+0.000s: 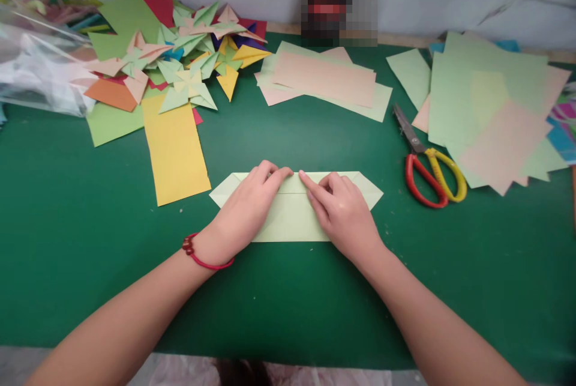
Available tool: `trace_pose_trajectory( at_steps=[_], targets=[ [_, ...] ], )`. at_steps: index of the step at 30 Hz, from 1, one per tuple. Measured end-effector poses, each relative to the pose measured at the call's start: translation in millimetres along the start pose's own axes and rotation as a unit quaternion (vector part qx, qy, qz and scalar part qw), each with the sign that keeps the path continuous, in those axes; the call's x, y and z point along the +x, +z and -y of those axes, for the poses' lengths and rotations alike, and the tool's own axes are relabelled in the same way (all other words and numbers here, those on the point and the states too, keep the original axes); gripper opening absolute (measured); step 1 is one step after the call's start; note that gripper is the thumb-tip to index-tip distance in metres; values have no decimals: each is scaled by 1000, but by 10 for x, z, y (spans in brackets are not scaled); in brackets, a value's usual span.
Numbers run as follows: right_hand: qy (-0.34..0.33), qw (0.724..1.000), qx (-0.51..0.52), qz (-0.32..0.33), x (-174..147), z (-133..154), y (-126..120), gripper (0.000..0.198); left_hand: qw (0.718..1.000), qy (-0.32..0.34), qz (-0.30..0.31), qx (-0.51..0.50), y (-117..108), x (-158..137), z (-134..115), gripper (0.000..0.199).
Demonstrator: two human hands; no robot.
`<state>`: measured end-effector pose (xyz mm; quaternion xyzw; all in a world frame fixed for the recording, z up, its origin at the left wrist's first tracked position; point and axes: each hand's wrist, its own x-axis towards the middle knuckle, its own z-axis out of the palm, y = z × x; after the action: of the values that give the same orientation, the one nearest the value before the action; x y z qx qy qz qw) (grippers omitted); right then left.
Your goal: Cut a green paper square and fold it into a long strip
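Note:
A pale green sheet of paper (294,218) lies flat in front of me, with folded pointed corners at its left and right ends and a folded strip along its far edge. My left hand (256,197) is closed on the far edge, fingers bent and thumb tip near the middle. Close beside it, my right hand (339,203) presses the same edge with a straight forefinger, its other fingers curled in. The two hands' fingertips almost meet at the centre of the fold. A red beaded string circles my left wrist.
Scissors (427,161) with red and yellow handles lie to the right, beside a stack of pastel paper (490,116). Paper strips (324,80) lie at the back. On the left are a yellow sheet (177,152), folded paper stars (189,86) and a clear plastic bag (40,68).

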<state>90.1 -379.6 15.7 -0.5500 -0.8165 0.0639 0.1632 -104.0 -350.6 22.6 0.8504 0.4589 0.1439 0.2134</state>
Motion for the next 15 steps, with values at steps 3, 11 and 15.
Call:
trace_pose_trajectory(
  at_steps=[3,11,15],
  targets=[
    [1,1000,-4,0,1,3,-3,39,1000,-4,5,-25,4,21,26,34],
    [50,998,-39,-14,-36,2,-47,37,999,-26,21,-36,-28,28,17,36],
    [78,992,-95,-19,-71,23,-83,38,999,-18,16,-41,-19,28,21,37]
  ],
)
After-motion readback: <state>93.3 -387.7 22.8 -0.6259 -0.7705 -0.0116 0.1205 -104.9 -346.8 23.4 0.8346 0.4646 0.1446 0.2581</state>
